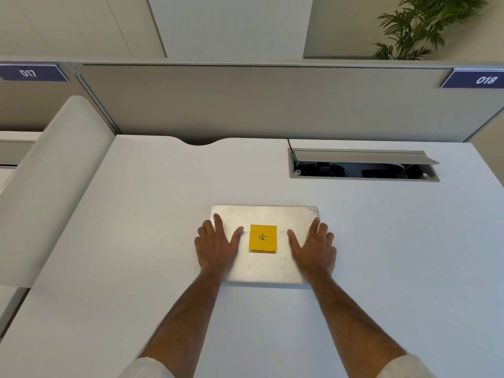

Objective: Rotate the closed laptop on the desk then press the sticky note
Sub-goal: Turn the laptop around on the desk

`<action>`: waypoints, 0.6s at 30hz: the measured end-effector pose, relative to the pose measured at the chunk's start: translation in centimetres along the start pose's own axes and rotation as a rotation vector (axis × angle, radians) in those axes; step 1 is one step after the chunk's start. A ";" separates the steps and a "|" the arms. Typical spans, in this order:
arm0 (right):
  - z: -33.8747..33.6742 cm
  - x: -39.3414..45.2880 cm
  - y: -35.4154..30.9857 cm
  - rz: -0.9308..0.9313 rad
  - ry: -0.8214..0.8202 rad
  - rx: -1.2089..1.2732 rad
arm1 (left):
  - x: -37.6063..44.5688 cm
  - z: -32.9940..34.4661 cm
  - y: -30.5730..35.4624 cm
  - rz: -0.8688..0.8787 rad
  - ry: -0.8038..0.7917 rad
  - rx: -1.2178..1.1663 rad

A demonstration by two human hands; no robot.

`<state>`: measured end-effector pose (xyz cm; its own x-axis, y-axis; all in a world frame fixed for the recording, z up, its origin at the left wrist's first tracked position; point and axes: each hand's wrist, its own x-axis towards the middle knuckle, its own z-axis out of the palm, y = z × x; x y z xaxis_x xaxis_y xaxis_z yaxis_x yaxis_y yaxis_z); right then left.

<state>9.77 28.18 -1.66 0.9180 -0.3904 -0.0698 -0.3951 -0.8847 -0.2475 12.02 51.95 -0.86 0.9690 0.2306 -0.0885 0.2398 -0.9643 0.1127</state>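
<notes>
A closed silver laptop (263, 268) lies flat on the white desk (136, 227), its long edges running left to right. A yellow sticky note (263, 238) with a handwritten mark is stuck at the middle of its lid. My left hand (216, 245) rests flat on the laptop's left side, fingers spread, some fingers over the left edge. My right hand (313, 246) rests flat on the right side the same way. Both thumbs point toward the note without touching it.
An open cable hatch (362, 165) with a raised flap is set in the desk at the back right. A grey partition (259, 102) closes the far edge. A white rounded divider (54, 173) borders the left side. A plant (422, 25) stands beyond.
</notes>
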 end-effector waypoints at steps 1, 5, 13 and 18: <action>0.0 0.0 0.0 0.002 0.002 -0.001 | 0.0 0.0 0.0 0.001 -0.001 -0.005; 0.0 -0.1 -0.1 0.007 0.006 0.002 | -0.1 -0.1 0.0 -0.002 0.000 -0.013; 0.1 -0.1 0.1 0.008 0.012 -0.011 | -0.2 0.0 -0.1 0.003 -0.008 -0.026; 0.2 0.1 0.1 0.000 0.009 -0.006 | -0.1 -0.1 -0.2 -0.002 -0.002 -0.027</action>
<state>9.78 28.12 -1.88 0.9176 -0.3929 -0.0611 -0.3955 -0.8861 -0.2419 11.92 52.11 -0.80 0.9685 0.2318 -0.0909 0.2429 -0.9600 0.1391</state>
